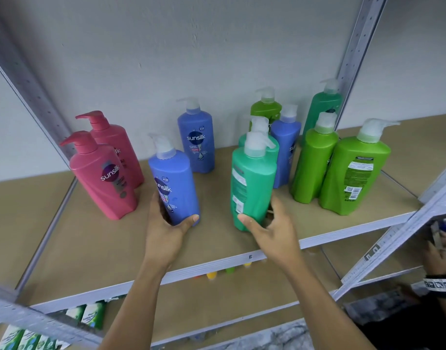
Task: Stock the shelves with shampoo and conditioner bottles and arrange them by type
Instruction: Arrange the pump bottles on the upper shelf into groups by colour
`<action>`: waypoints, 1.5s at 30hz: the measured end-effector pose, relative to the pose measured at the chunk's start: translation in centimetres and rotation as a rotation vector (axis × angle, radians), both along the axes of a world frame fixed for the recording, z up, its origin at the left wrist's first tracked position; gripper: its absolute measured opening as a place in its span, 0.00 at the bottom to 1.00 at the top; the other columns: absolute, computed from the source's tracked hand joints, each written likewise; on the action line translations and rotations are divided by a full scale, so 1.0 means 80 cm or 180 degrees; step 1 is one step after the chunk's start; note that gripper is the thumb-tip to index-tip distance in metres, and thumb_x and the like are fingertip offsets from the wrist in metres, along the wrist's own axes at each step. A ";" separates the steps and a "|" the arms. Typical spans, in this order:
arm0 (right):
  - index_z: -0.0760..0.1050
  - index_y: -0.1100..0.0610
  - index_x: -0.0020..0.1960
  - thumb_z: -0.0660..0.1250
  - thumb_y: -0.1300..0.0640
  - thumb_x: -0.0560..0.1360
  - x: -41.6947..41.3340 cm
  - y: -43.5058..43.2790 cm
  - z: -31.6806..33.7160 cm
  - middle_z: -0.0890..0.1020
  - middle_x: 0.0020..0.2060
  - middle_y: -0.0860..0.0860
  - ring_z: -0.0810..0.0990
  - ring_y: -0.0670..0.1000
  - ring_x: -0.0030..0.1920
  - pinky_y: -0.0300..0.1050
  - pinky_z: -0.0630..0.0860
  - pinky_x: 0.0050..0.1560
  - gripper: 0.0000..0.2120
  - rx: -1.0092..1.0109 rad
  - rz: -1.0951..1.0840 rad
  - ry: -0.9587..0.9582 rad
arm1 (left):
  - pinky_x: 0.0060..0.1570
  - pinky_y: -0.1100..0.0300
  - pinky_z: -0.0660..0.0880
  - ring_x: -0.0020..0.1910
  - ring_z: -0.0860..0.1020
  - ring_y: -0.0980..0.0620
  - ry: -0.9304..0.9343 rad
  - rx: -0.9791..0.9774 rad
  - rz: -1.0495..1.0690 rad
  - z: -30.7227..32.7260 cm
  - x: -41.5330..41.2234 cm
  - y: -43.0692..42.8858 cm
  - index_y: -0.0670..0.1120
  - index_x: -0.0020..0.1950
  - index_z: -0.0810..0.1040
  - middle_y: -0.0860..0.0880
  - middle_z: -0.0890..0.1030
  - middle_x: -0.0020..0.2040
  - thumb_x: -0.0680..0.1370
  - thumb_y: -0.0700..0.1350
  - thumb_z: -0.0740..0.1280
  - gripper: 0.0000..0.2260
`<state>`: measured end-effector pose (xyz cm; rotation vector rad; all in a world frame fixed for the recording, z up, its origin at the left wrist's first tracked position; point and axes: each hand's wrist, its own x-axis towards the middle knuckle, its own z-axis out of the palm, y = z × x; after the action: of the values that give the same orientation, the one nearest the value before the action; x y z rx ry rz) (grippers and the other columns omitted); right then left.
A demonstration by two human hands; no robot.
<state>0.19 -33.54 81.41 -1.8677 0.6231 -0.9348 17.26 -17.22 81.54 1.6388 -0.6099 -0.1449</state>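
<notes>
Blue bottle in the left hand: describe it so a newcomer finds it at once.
On the brown shelf board, look right of the two pink bottles. The blue bottle stands frontmost of three blue ones and is the only one gripped by the left hand.

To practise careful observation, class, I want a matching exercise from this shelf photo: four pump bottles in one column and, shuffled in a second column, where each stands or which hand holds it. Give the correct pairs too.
Column A
1. front pink Sunsilk bottle
2. front blue Sunsilk bottle
3. front teal bottle
4. rightmost light green bottle

Column B
a. gripped by the right hand
b. left end of the shelf, no hand on it
c. gripped by the left hand
d. right end of the row, no hand on it

Pairs: 1-b, 2-c, 3-a, 4-d
</notes>
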 end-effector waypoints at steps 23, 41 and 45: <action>0.66 0.47 0.73 0.79 0.45 0.69 -0.081 -0.074 -0.005 0.79 0.62 0.43 0.79 0.49 0.62 0.54 0.77 0.63 0.38 -0.0216 -0.0588 0.0378 | 0.60 0.61 0.74 0.60 0.77 0.63 -0.0202 0.0183 0.0274 -0.001 0.000 -0.024 0.55 0.69 0.66 0.58 0.77 0.63 0.68 0.39 0.81 0.36; 0.66 0.43 0.72 0.77 0.41 0.69 -0.086 -0.080 -0.007 0.80 0.62 0.40 0.80 0.46 0.61 0.56 0.79 0.58 0.36 -0.0279 -0.0485 0.0431 | 0.67 0.48 0.75 0.64 0.78 0.56 -0.0040 0.0280 -0.0131 -0.007 0.052 -0.122 0.52 0.71 0.67 0.55 0.78 0.66 0.66 0.42 0.83 0.38; 0.66 0.45 0.73 0.78 0.43 0.69 -0.084 -0.079 -0.007 0.80 0.63 0.41 0.79 0.46 0.61 0.54 0.79 0.60 0.37 -0.0296 -0.0503 0.0423 | 0.66 0.51 0.74 0.64 0.77 0.58 -0.0080 0.0343 -0.0228 -0.009 0.056 -0.125 0.53 0.71 0.66 0.56 0.77 0.66 0.67 0.46 0.82 0.38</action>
<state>-6.57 -39.86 80.85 -1.9979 0.8300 -0.9603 21.71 -27.23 80.81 1.7255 -0.6905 -0.2129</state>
